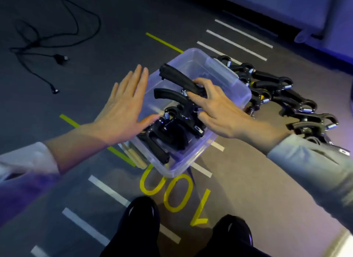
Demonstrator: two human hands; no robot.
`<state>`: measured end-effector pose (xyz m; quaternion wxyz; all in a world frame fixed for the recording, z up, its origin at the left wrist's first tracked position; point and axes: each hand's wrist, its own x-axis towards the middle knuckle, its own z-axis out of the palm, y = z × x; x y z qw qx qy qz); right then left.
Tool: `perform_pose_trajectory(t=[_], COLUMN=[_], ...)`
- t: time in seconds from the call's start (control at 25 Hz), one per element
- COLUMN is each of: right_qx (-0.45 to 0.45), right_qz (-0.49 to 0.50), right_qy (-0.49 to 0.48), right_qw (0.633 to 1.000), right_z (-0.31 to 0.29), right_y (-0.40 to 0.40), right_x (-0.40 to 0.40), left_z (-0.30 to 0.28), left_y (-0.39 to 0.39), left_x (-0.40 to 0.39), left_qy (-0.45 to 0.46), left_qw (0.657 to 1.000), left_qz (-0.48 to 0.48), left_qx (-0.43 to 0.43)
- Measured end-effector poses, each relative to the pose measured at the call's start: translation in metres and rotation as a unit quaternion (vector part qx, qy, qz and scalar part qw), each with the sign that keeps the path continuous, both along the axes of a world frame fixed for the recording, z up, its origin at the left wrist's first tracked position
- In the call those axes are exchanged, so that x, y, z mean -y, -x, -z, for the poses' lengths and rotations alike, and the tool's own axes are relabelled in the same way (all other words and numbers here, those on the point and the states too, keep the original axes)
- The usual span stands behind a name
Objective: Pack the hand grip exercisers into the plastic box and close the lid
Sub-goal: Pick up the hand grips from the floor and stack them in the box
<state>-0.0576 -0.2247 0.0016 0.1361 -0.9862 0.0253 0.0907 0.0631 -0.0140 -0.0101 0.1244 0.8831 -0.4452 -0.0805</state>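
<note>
A clear plastic box (236, 88) stands open on the floor in the middle of the view. Inside it lie black hand grip exercisers (168, 134) with steel springs. My right hand (215, 107) reaches over the box and grips one black exerciser (177, 78) by its spring end, its two handles pointing up-left above the box. My left hand (124, 105) is flat with straight fingers against the box's left side. A row of several more exercisers (290, 96) lies on the floor to the right of the box. I see no lid.
Grey carpet with white and yellow tape lines and a yellow "100" (172, 193). A black cable (47, 48) lies at the upper left. My two dark shoes (145, 218) are at the bottom edge. A pale wall base runs along the upper right.
</note>
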Motion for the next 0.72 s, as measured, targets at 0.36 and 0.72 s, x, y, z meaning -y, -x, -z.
perform_pose_trajectory(t=[0.36,0.72], right_qx=[-0.012,-0.03], right_qz=[0.327,0.253], right_qy=[-0.515,-0.452], right_qw=[0.792,0.854], right_z=[0.01,0.02], right_y=[-0.01,-0.005], right_x=[-0.031,-0.035], left_z=[0.013,0.0], left_y=[0.011,0.002], left_x=[0.022,0.045], left_qy=[0.027,0.227], left_qw=[0.999,0.901], left_qz=[0.014,-0.171], left_qx=[-0.045,-0.328])
